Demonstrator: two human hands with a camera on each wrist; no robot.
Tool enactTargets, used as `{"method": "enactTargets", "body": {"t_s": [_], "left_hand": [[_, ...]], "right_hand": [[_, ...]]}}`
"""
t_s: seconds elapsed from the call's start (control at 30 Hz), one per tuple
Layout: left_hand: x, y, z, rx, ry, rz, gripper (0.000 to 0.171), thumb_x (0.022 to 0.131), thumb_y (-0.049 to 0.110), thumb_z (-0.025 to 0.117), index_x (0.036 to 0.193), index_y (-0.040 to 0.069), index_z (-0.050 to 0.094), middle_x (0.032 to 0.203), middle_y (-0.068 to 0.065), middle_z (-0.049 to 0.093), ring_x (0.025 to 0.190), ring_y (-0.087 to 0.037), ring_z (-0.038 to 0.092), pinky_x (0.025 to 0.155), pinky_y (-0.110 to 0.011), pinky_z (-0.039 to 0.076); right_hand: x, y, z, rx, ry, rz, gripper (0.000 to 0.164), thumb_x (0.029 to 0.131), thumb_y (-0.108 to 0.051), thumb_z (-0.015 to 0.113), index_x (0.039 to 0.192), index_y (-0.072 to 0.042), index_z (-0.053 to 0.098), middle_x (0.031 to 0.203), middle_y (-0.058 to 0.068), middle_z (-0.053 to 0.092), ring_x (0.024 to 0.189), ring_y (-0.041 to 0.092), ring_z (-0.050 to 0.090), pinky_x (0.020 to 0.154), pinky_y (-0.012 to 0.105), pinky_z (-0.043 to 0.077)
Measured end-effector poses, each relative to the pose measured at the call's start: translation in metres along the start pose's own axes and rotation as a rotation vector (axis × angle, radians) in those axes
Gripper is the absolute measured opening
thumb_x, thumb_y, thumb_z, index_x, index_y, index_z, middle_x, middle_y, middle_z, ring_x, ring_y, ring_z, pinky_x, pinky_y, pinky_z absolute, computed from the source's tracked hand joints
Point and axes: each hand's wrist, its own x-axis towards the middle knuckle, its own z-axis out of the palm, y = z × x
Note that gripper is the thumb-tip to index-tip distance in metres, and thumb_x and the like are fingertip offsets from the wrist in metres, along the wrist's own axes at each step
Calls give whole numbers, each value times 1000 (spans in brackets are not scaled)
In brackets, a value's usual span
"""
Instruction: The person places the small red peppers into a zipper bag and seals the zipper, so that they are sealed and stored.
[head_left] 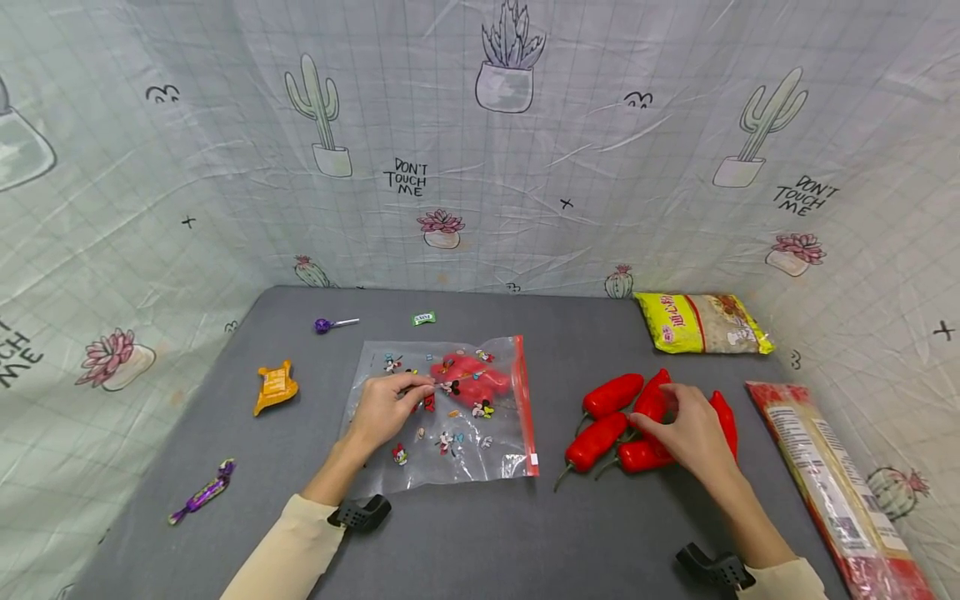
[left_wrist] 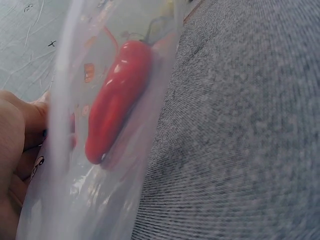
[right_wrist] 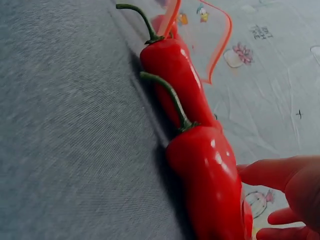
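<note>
A clear zip bag point(head_left: 450, 433) with cartoon prints and a red-orange zip edge lies flat, red peppers point(head_left: 472, 375) inside it. My left hand point(head_left: 386, 408) pinches the bag's upper sheet near its middle. In the left wrist view the plastic stands raised beside that hand, with one long red pepper point(left_wrist: 120, 102) showing through. My right hand point(head_left: 690, 425) is over a group of loose red peppers point(head_left: 596, 442) with green stems, thumb and forefinger apart around one pepper point(head_left: 651, 398). In the right wrist view its thumb point(right_wrist: 265, 172) seems to touch a pepper point(right_wrist: 207, 170); the other fingers are partly hidden.
Left of the bag lie an orange packet point(head_left: 276, 386), a purple wrapped candy point(head_left: 202, 496) and a purple lollipop point(head_left: 322, 326). Behind it is a small green candy point(head_left: 423, 318). A yellow food bag point(head_left: 701, 323) and a long red-ended packet point(head_left: 840, 492) lie at right.
</note>
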Motion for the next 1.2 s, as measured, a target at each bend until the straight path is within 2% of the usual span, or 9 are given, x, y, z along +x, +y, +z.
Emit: {"method": "enactTargets", "body": {"t_s": [0.17,0.4,0.53,0.67,0.77,0.87,1.03,1.2], "left_hand": [[1,-1,0,1,1,10,7,82,22,73,86,17,75,85,6,74,78,-6,69,65,-25,54],[-1,-1,0,9,-4,12,8,82,22,73,87,17,75,84,5,74,69,-3,64,58,-20,49],[-2,1,0,1,-9,-9,8,82,22,73,87,17,75,84,6,74,66,0,61,55,-19,46],[-2,1,0,-6,-9,-13,8,81,22,73,87,18,75,84,7,74,66,0,60,56,-18,46],[-1,1,1,-5,-6,-5,8,81,22,73,87,18,75,84,7,74,66,0,60,55,-18,46],[-1,1,1,-2,-2,2,8,81,22,73,87,18,75,85,6,74,67,-1,61,55,-19,46],[-1,1,1,0,8,14,7,80,21,74,87,17,76,84,6,74,73,-3,66,60,-20,50],[0,1,0,0,6,9,6,80,20,74,86,18,76,84,7,74,75,-4,67,62,-22,51]], "right_hand": [[0,7,2,-14,-26,31,79,79,-54,67,126,5,47,117,24,52,99,33,49,80,50,50],[3,17,4,-47,9,53,63,85,-41,66,120,10,53,108,28,57,92,34,53,78,51,49],[7,20,5,-53,6,88,67,86,-46,63,120,11,52,108,30,60,91,36,57,79,51,50],[9,23,7,-58,37,114,68,85,-46,63,119,12,53,103,29,63,82,33,59,68,43,53],[11,25,8,-53,80,118,59,85,-38,65,117,11,55,98,28,63,77,30,57,58,34,48],[12,25,6,-43,110,121,54,85,-32,64,117,11,55,97,27,62,77,30,56,57,30,45],[13,23,0,-16,147,94,52,86,-32,63,118,8,54,99,25,61,81,31,55,63,37,47],[15,12,-3,4,180,19,47,86,-29,65,119,3,56,98,20,60,82,28,55,66,37,46]]}}
